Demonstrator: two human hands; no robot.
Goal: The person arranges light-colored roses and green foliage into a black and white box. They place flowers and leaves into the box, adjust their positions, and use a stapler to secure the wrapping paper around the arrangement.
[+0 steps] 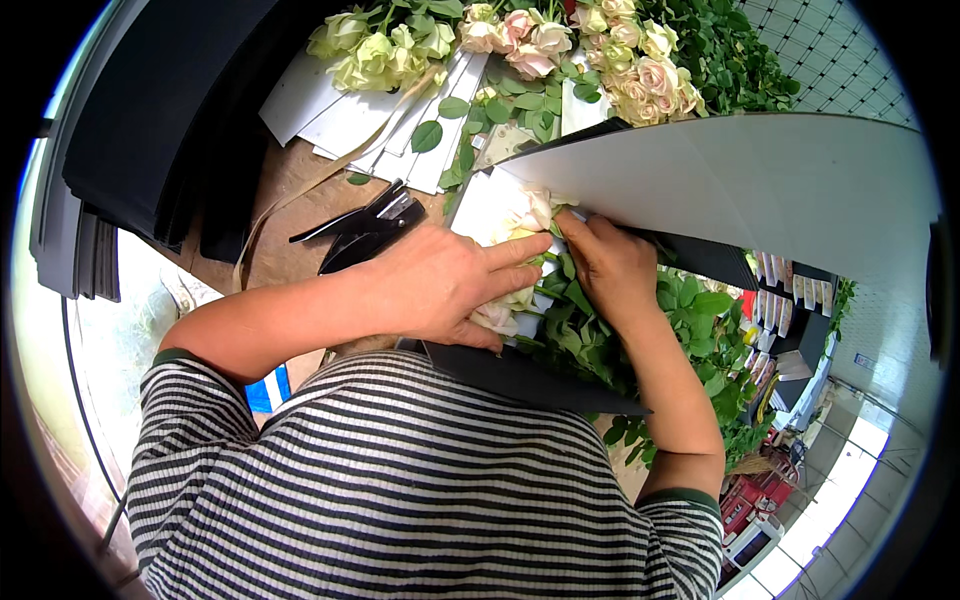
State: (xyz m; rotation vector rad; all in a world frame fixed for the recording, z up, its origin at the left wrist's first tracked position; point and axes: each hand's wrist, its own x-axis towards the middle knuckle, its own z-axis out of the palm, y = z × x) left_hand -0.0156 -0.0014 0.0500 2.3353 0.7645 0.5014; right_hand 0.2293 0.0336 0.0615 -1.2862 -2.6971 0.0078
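My left hand (450, 277) lies across pale cream-pink roses (499, 316), its fingers spread and touching the blooms. My right hand (619, 270) is at the far side of the bunch, fingertips closed at the base of a pale rose (534, 207). Green leaves and stems (581, 326) run from the blooms beneath my right wrist. Under the flowers lies a sheet with a white inner face (476, 202). A black flap (525, 373) of sheet material stands between the bunch and my striped shirt. The left palm's underside is hidden.
A black plier stapler (367, 225) lies on the brown table (289, 184), near my left forearm. A large pale sheet (720, 176) rises at the right. Cut roses (375, 56) and white boards (382, 142) fill the back. Black sheets (150, 112) are stacked at left.
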